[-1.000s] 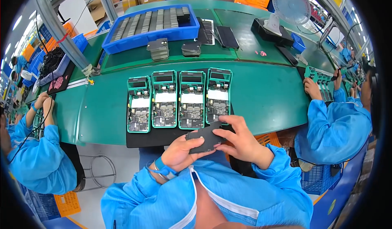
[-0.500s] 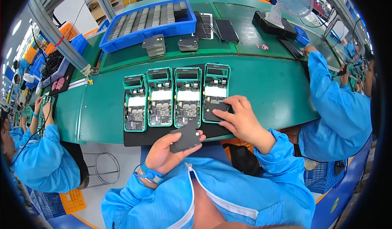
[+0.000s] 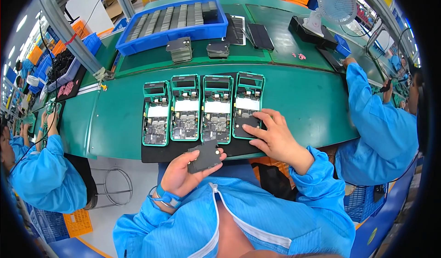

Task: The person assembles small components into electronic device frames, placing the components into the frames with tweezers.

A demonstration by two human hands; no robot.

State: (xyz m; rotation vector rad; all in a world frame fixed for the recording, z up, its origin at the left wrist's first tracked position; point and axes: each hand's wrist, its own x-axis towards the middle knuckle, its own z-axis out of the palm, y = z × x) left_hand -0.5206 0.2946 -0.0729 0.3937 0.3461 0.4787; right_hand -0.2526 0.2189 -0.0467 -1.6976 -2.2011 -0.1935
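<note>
Fingers of my left hand (image 3: pixel 183 173) clasp a grey plate (image 3: pixel 203 159). My right hand (image 3: pixel 279 139), half-spread, touches a black plate (image 3: pixel 242 121).

Wide fisheye view from head height, downward, at close range over the green workbench (image 3: pixel 303 97)

Left hand (image 3: pixel 181 173) palm up, held low, thumb pressed over bent fingers. Right hand (image 3: pixel 274 134) farther forward, palm down, fingers spread. Both forearms (image 3: pixel 303 159) angle inward.
</note>
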